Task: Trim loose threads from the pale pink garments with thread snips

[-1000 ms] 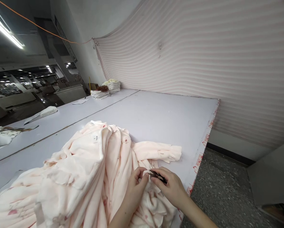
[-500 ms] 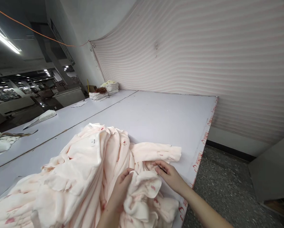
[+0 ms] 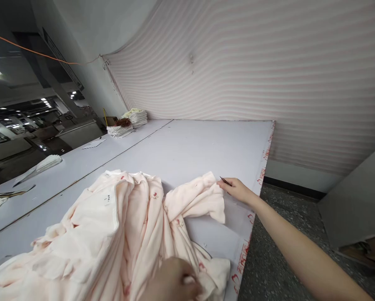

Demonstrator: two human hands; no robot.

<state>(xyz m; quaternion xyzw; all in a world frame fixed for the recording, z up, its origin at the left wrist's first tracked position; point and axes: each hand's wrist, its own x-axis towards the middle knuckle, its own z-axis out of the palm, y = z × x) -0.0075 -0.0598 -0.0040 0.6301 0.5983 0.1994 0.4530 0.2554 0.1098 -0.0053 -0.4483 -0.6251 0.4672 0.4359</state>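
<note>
Can pass over open tabletop (image 3: 203, 148) beyond garment pile (image 3: 90, 234); also through small gap right of pile, nearside of sleeve (image 3: 192, 196). Blocked right of pile by sleeve, right hand (image 3: 239, 190) and dark tool (image 3: 225, 181); at pile's near right by left hand (image 3: 171, 281). Far behind pile, stopped by fabric stacks (image 3: 138, 119) and striped sheet (image 3: 231, 83).

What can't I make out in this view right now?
All in the head view:
- Left hand: blurred, and cut off by the bottom edge; its grip is unclear.
- Dark tool: mostly hidden by the right hand; only its tip shows clearly.
- Label: its small print is too tiny to read.
- Pale pink clothes: cut off by the bottom edge.
</note>
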